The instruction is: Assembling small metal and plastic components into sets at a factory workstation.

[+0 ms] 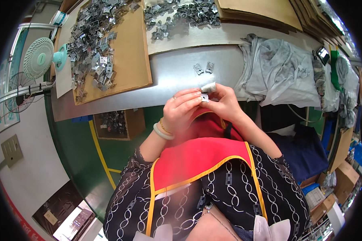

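Note:
Both hands meet above the near edge of the metal table (169,66). A small metal bracket (204,97) is pinched between the fingertips of my left hand (182,107) and my right hand (225,103). A whitish covering (208,88) wraps one fingertip of my right hand. Just beyond my fingers lie two small metal brackets, the left one (198,69) and the right one (210,67), side by side and flat. Fingers hide part of the held bracket.
A cardboard sheet (130,60) on the left bears a heap of metal brackets (98,52). Another heap (189,16) lies at the back. Grey cloth or plastic bags (279,68) are piled at right. A green fan (39,58) stands far left; a box of parts (134,122) is below the table.

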The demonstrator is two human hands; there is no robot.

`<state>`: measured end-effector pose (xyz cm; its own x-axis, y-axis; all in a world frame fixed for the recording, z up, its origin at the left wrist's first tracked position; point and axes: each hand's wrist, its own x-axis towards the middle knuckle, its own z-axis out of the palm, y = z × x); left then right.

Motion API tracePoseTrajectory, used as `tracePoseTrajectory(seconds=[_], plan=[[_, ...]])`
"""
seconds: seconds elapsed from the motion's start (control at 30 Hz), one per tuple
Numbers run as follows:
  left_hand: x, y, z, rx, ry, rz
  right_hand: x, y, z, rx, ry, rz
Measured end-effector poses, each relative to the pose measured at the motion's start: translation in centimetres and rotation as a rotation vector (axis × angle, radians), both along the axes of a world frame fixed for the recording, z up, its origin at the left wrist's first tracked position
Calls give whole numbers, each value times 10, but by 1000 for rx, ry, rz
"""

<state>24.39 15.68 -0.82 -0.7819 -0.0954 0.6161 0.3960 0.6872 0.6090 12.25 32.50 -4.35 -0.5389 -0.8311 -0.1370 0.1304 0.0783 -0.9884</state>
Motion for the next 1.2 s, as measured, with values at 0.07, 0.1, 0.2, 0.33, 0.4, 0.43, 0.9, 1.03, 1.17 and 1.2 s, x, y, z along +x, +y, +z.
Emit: tracePoseTrajectory(seconds=[0.07,0.1,0.2,0.33,0.4,0.43,0.9,1.03,1.17,1.2], plan=[[-1,-7,-1,-26,-6,-11,-7,-2,1,58,-10,27],[-2,-11,0,-98,-31,-4,-15,-3,3,65,-27,139],[-7,-25,-1,-210,-177,138,-54,-15,30,61,92,220],[-34,-48,-18,-139,-397,425,-113,-58,24,227,588,-231],[-50,-53,-29,-165,-433,458,-135,-84,18,237,784,-330],[-61,-50,-36,-200,-474,456,-146,-94,6,256,965,-417],[-93,-55,2,225,-113,389,-148,-101,23,109,461,-383],[-91,-59,11,691,-407,46,-120,-77,42,-54,142,-199],[-82,-51,7,1037,-415,-133,-96,-61,49,-154,83,-140],[-80,-48,10,1135,-423,-159,-90,-58,48,-244,63,-153]])
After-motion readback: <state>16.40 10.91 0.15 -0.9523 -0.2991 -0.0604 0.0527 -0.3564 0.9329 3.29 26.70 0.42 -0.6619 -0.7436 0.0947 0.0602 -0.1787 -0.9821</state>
